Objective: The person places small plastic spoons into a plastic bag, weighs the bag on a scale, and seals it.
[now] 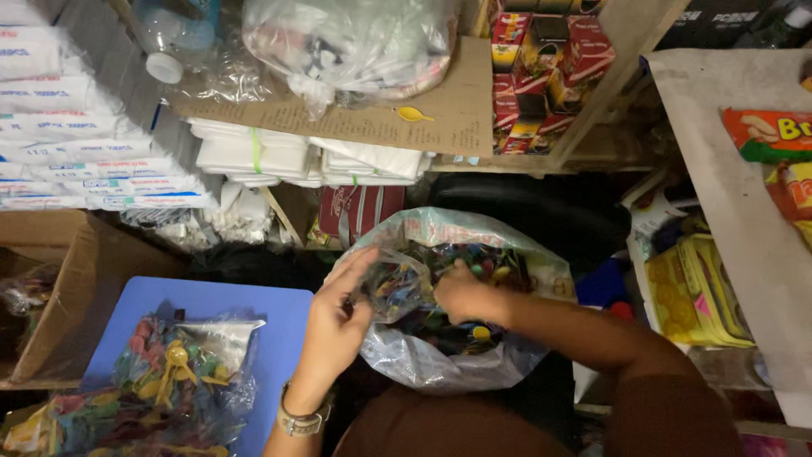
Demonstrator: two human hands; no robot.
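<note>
At the centre of the head view, a large clear plastic sack [474,355] sits open just in front of the person, filled with small toys in many colours. The left hand [334,326], wearing a wristwatch [298,421], is at about 8 o'clock from the sack's mouth; its fingers are curled around the edge of a smaller clear bag [393,283], pinching the plastic and holding it open. The right hand [465,296] is just to the right, at 3 o'clock from the small bag, closed into a loose fist inside the sack's mouth among the toys; whether it grasps any of them cannot be told.

At 8 o'clock in the frame, a blue stool top [271,317] carries clear packets of coloured plastic spoons [173,372]. At 9 o'clock, an open cardboard box [68,296] stands beside it. At 11 o'clock, stacked white packets [85,127] fill a shelf. At 12 o'clock, a knotted clear bag [355,42] rests on a cardboard sheet [457,110], with a small yellow spoon [413,113] on it. At 1 o'clock are red cartons [541,76]. At 3 o'clock lie yellow packets [698,292].
</note>
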